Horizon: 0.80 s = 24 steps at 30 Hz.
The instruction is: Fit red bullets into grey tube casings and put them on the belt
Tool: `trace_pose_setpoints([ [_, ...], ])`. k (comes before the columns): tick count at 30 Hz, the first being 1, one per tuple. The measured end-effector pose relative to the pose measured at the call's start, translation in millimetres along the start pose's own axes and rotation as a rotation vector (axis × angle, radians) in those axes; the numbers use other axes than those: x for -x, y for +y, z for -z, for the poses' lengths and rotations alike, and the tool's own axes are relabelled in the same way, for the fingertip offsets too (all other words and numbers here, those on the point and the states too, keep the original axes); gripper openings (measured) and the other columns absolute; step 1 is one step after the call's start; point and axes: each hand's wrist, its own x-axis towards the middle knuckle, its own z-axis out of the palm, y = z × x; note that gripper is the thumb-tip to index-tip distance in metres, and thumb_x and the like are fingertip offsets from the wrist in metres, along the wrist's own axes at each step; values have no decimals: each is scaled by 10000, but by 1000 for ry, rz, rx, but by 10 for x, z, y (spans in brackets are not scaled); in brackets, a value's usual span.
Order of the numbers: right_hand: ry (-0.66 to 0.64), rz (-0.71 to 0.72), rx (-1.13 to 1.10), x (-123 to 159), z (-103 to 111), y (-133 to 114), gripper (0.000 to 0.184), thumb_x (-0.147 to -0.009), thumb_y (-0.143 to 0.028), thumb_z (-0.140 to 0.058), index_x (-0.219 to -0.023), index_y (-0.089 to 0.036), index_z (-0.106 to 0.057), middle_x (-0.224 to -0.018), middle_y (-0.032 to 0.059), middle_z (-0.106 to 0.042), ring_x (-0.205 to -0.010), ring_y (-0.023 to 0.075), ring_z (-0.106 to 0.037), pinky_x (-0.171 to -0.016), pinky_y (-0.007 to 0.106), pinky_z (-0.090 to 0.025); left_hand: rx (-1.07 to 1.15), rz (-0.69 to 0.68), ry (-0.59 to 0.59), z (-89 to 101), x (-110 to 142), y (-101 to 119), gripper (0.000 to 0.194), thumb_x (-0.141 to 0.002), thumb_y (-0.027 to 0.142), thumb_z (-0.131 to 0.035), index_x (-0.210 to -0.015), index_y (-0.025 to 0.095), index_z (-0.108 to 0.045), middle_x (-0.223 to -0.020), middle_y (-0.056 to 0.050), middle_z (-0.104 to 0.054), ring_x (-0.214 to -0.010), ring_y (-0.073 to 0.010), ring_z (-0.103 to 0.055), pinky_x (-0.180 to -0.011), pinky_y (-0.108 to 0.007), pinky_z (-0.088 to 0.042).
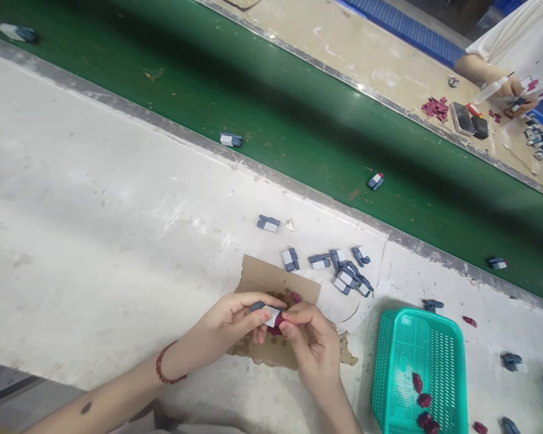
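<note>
Above a stained piece of cardboard (276, 274), my left hand (235, 319) is closed on a small blue-grey plastic part with a white face (270, 316). My right hand (314, 340) pinches a dark red piece (278, 320) against the end of that part; whether the two are joined I cannot tell. Another dark red piece (295, 297) lies on the cardboard just behind my fingers. Beyond the cardboard, several similar blue-grey and white parts (346, 277) lie in a loose group on the white table.
A green basket (382, 361) with several red pieces (425, 400) stands at the right. Past the table runs a green conveyor belt (289, 157) carrying scattered parts (230, 140). Across it, a person's hands (511, 90) work beside a red pile (435, 108).
</note>
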Motion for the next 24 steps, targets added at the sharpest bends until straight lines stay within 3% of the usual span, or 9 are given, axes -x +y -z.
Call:
trace_pose_setpoints([
  [6, 28, 25, 66, 2, 13, 25, 109, -899, -236, -583, -801, -208, -622, -718, 10, -684, -649, 144, -647, -603, 239, -518, -116, -43, -53, 17, -42, 86, 321, -799, 403, -652, -973, 146, -734, -603, -25, -652, -570, -153, -586, -565, -238, -482],
  [9, 87, 20, 66, 22, 30, 70, 107, -899, -273, -595, -821, -208, -628, -721, 10, -678, -628, 142, -643, -576, 235, -518, -221, -73, -146, 12, -122, 218, 321, -821, 390, -622, -999, 148, -735, -737, -64, -726, -630, -173, -639, -611, -254, -515],
  [13, 239, 9, 102, 140, 146, 46, 163, -927, -292, -548, -1059, -220, -613, -835, 38, -693, -705, 157, -661, -616, 253, -542, -520, -297, -241, 19, -441, 560, 296, -818, 352, -643, -1039, 182, -741, -1014, -79, -753, -867, -227, -684, -758, -274, -524],
  [15, 330, -4, 216, 275, 314, -7, 233, -928, -282, -539, -1149, -225, -585, -946, 66, -696, -782, 172, -665, -669, 277, -550, -644, -449, -152, 47, -694, 783, 317, -805, 353, -654, -1049, 169, -736, -1025, -68, -754, -883, -228, -678, -778, -267, -513],
  [18, 471, -72, 492, 606, 724, -92, 200, -911, -296, -549, -1073, -219, -637, -1008, 88, -693, -844, 206, -656, -713, 317, -539, -769, -621, 133, 119, -1116, 1108, 371, -792, 378, -651, -1069, 138, -708, -1095, -26, -733, -970, -216, -646, -849, -235, -480],
  [21, 617, -214, 777, 1039, 1196, -140, 187, -901, -341, -532, -933, -219, -670, -911, 85, -699, -801, 233, -639, -683, 342, -515, -970, -618, 303, 216, -1455, 1337, 509, -891, 468, -514, -1218, 88, -602, -1267, -22, -641, -1153, -231, -551, -1019, -271, -379],
  [24, 570, -346, 1000, 1393, 1533, -106, 179, -867, -332, -523, -844, -236, -672, -814, 75, -699, -722, 256, -618, -634, 370, -492, -1151, -597, 356, 325, -1604, 1424, 541, -947, 434, -448, -1280, 14, -521, -1382, -90, -545, -1283, -287, -433, -1118, -373, -256],
])
